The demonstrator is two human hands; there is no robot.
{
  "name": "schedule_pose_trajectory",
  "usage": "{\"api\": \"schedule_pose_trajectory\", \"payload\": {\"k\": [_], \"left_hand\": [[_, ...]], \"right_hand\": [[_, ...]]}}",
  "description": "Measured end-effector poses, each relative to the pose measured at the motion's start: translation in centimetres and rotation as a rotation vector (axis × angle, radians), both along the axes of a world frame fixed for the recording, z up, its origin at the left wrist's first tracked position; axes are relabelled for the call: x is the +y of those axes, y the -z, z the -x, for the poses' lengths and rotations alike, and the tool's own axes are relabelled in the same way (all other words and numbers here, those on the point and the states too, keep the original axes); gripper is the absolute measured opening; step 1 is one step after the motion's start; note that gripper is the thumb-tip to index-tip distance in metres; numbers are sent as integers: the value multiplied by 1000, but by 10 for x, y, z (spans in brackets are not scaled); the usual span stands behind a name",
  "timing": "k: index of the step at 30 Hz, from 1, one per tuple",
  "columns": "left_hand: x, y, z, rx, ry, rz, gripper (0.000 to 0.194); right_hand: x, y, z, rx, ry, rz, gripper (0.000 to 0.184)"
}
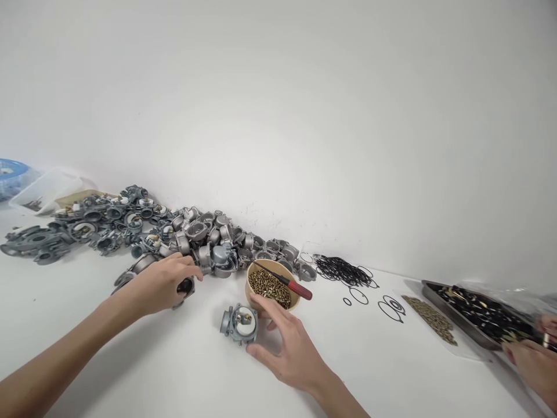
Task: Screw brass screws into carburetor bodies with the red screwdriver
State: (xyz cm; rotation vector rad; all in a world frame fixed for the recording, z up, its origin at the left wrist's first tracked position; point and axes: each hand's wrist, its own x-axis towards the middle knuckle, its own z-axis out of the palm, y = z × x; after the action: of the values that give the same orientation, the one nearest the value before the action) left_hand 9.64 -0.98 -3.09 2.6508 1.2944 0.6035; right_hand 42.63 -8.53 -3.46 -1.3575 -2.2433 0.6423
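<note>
Far left, a blue dish (9,174) and clear tub (43,190) at the wall. A long heap (143,229) of grey cast metal parts runs along the white table (174,371). Left hand (163,284) lies palm down at the heap's near edge, fingers curled over a dark-faced part (185,287); grip unclear. Right hand (287,348) open, fingertips touching a carburettor (239,323) standing alone on the table, just before a tan bowl (256,290) of brass screws (270,288). A red-handled screwdriver (287,281) rests across the bowl. Further right: black O-rings (343,270), loose brass bits (429,318), a metal tray (452,316) of dark parts. Another person's hand (533,363) at the tray.
</note>
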Motion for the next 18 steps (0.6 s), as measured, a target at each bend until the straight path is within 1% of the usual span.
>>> {"api": "schedule_pose_trajectory", "payload": {"k": [3,6,8,9,10,12,14,16,18], "left_hand": [[-1,-4,-3,-168,89,-130,28],[-3,-2,-14,-292,127,-315,19],[-8,3,-27,-331,152,-473,17],[-13,5,-34,-338,167,-559,18],[-19,8,-42,-343,186,-650,22],[-34,10,-58,-337,244,-812,30],[-52,6,-71,-355,327,-968,23],[-65,-2,-79,-368,406,-1052,17],[-73,-10,-83,-402,430,-1082,16]], "right_hand": [[-2,-1,5,4,55,-123,63],[-5,-3,8,34,85,-311,43],[-7,-5,9,129,83,-400,30],[-9,-6,10,199,79,-406,26],[-11,-7,10,276,73,-384,24],[-15,-8,13,420,48,-275,28],[-19,-8,15,522,-7,-153,38],[-20,-9,16,591,-77,-59,49],[-20,-10,15,650,-141,21,55]]}}
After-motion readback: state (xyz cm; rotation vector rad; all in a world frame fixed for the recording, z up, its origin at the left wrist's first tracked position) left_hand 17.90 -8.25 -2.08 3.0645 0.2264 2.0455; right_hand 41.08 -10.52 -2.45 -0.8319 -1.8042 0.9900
